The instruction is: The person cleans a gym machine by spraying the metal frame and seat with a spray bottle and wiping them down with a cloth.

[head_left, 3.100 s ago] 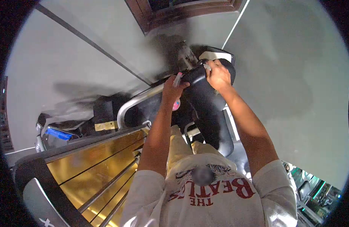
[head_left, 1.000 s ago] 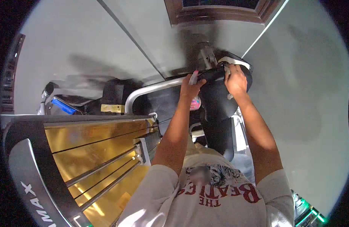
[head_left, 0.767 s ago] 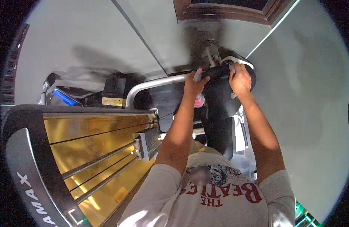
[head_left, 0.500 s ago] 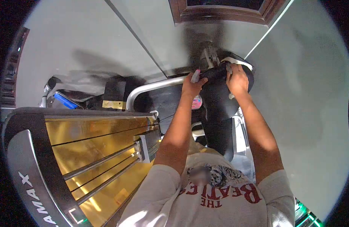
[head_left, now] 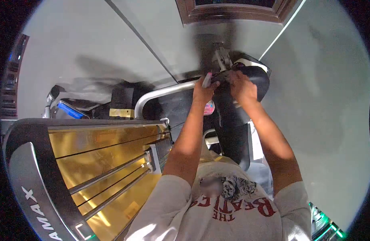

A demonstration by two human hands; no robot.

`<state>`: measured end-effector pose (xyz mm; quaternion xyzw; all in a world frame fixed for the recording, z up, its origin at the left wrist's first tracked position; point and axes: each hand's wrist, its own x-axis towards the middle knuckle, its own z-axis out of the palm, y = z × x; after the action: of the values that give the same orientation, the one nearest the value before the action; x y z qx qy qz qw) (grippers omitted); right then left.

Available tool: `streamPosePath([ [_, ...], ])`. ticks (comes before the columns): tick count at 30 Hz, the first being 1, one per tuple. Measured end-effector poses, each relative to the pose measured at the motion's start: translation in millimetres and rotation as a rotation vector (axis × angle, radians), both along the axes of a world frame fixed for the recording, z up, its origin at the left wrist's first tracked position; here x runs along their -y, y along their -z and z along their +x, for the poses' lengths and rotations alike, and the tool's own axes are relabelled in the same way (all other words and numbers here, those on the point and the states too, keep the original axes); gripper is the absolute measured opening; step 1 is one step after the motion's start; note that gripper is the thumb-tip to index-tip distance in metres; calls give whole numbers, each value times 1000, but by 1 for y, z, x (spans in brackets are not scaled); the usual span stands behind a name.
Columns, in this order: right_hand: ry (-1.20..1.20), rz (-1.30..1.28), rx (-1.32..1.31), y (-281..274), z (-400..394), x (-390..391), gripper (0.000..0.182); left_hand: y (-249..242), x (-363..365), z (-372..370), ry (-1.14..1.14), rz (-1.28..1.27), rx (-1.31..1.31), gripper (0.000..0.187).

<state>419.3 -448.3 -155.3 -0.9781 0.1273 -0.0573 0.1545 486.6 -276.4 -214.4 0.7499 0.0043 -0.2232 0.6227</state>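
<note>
My left hand (head_left: 204, 91) is closed around what looks like a spray bottle. Its pale, pink-tipped top shows above the fingers, and a pink patch of the bottle (head_left: 209, 107) appears beside my wrist. My right hand (head_left: 244, 90), partly blurred, presses against the upper part of a black padded seat or backrest (head_left: 231, 120). Pale scraps of what seems a cloth (head_left: 236, 104) poke out under the palm; most of it is hidden. Just beyond the fingers is a grey metal bracket (head_left: 222, 58).
A gym machine's dark side panel with white lettering (head_left: 36, 201) and gold-coloured cover with rods (head_left: 100, 160) fill the left. A silver bent bar (head_left: 163, 92) runs to my left hand. A blue-edged object (head_left: 70, 109) lies farther left. A grey wall (head_left: 321, 100) stands right.
My right hand has slid left across the top of the black pad, toward my left hand. My left hand has stayed in nearly the same place with the bottle.
</note>
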Motion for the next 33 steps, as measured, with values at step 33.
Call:
streamPosePath([
  [33,105,-36,53,-41,1,34,35,33,0,5,95,181,508,63],
])
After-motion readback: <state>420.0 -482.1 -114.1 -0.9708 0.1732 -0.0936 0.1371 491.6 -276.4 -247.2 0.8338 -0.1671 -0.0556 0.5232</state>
